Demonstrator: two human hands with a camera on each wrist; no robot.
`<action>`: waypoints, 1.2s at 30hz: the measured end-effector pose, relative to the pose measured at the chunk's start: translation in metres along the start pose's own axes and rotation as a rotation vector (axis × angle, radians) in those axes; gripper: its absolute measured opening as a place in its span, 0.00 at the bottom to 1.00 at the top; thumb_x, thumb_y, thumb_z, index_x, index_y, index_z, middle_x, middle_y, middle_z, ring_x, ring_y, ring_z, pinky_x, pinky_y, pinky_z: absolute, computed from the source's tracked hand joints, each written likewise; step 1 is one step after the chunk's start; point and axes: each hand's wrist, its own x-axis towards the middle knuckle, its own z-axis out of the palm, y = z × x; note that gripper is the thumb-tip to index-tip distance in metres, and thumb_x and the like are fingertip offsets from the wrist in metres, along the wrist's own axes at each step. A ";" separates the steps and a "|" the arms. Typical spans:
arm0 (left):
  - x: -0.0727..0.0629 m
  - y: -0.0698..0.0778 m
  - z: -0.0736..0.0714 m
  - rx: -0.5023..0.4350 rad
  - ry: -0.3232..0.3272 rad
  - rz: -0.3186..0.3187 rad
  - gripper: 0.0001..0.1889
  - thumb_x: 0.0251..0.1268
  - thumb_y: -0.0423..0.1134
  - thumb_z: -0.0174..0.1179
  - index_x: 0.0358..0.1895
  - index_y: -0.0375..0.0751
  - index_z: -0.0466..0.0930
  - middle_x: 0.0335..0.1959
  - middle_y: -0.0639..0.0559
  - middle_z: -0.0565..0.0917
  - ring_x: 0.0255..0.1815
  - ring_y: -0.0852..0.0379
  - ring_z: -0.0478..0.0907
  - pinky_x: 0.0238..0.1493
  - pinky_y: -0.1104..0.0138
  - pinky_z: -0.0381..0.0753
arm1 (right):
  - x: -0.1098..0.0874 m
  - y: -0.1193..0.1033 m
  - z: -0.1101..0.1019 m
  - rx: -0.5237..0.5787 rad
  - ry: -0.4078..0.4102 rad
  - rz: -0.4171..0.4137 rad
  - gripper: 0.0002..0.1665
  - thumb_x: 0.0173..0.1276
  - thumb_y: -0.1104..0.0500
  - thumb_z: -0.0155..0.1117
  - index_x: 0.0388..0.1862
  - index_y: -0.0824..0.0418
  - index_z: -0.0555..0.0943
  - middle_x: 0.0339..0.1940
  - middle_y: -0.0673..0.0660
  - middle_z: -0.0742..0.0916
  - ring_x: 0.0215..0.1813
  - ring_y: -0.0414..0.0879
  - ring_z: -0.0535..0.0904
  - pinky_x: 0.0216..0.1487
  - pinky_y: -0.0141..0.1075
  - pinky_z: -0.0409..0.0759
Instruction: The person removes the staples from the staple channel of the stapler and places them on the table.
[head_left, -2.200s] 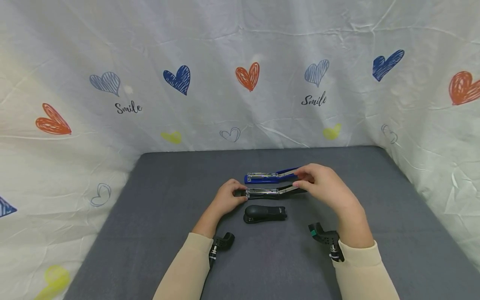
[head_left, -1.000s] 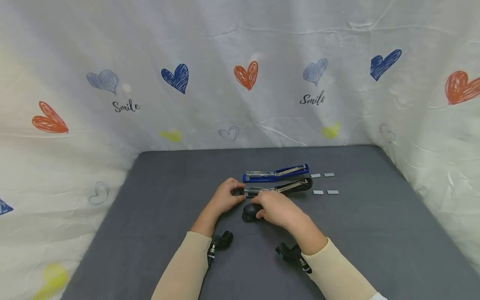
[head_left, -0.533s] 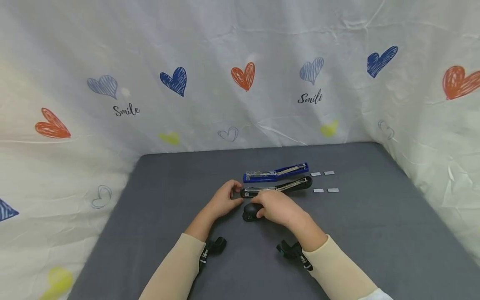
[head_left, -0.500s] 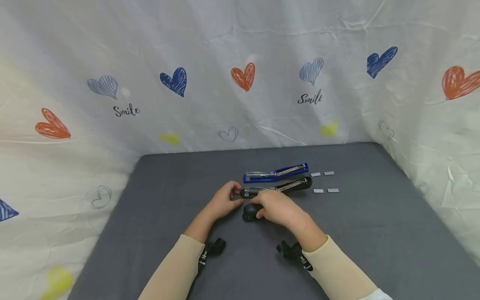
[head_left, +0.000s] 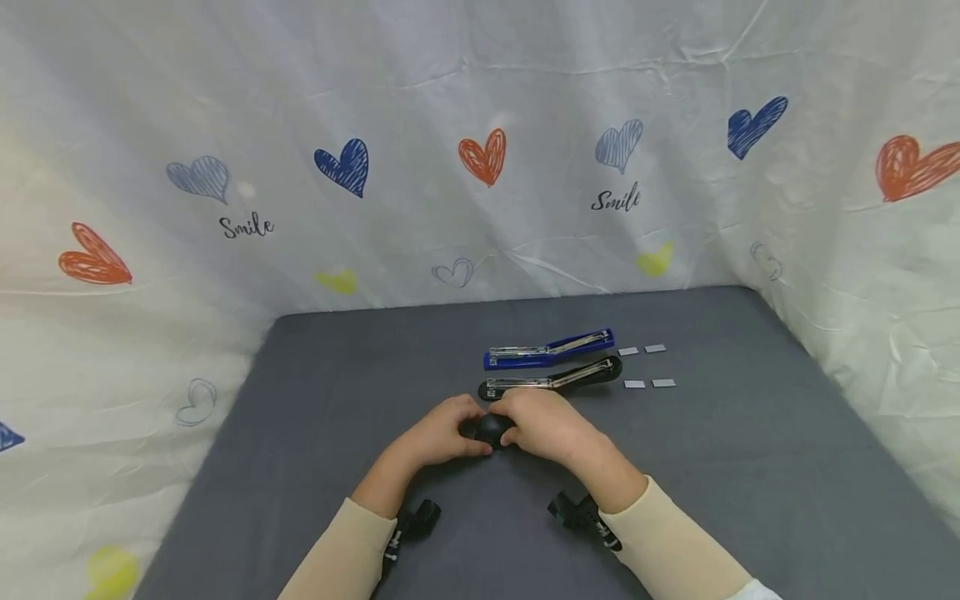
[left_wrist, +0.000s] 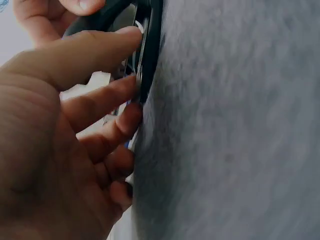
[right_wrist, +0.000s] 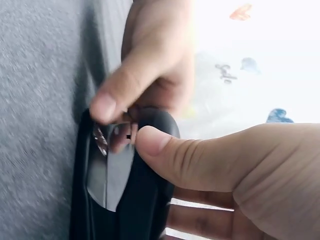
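Note:
The nearest black stapler [head_left: 493, 430] lies low at the table's middle, its rear hidden under my right hand [head_left: 553, 427]. That hand grips the upper arm, thumb on one side and fingers on the other in the right wrist view. My left hand [head_left: 442, 433] pinches the front end of the base between thumb and fingers. Between base and upper arm, the right wrist view shows a gap with a shiny metal magazine [right_wrist: 112, 170]. Just beyond, a second black stapler [head_left: 592, 372] lies unfolded. Behind it is a blue stapler [head_left: 517, 363], unfolded too, its metal rail showing.
Several small pale strips, two of them a front strip [head_left: 634, 384] and a rear strip [head_left: 628, 351], lie right of the unfolded staplers. A grey cloth [head_left: 337, 367] covers the table. A white curtain [head_left: 420, 225] with printed hearts hangs behind and at both sides.
My right hand came from the unfolded staplers to the nearest one, uncovering the pale strips. My left hand let go of the second black stapler and moved nearer, onto this one's front.

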 end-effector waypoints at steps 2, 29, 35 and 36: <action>0.000 0.000 0.002 0.015 0.015 -0.004 0.17 0.58 0.43 0.78 0.48 0.44 0.88 0.44 0.56 0.80 0.44 0.55 0.74 0.49 0.57 0.74 | 0.000 -0.003 0.002 -0.012 0.018 -0.024 0.20 0.61 0.55 0.80 0.53 0.52 0.88 0.39 0.47 0.84 0.36 0.40 0.79 0.39 0.38 0.78; -0.002 0.000 0.006 0.051 0.019 0.009 0.11 0.60 0.43 0.76 0.44 0.51 0.86 0.43 0.60 0.77 0.42 0.56 0.71 0.46 0.57 0.72 | -0.027 0.006 -0.017 0.133 0.125 -0.074 0.27 0.69 0.58 0.73 0.67 0.50 0.83 0.52 0.47 0.83 0.40 0.38 0.78 0.40 0.37 0.78; -0.001 0.000 0.007 0.070 0.045 0.018 0.12 0.58 0.43 0.77 0.44 0.48 0.88 0.42 0.60 0.79 0.43 0.57 0.72 0.47 0.57 0.74 | -0.044 0.016 -0.027 0.123 0.262 -0.045 0.29 0.65 0.57 0.77 0.65 0.48 0.83 0.56 0.45 0.85 0.49 0.39 0.83 0.46 0.40 0.82; -0.001 0.000 0.007 0.070 0.047 0.011 0.12 0.58 0.43 0.77 0.44 0.48 0.89 0.42 0.60 0.79 0.42 0.58 0.72 0.48 0.57 0.74 | -0.046 0.018 -0.028 0.122 0.282 -0.038 0.29 0.64 0.57 0.78 0.64 0.48 0.83 0.56 0.45 0.85 0.49 0.39 0.83 0.46 0.40 0.82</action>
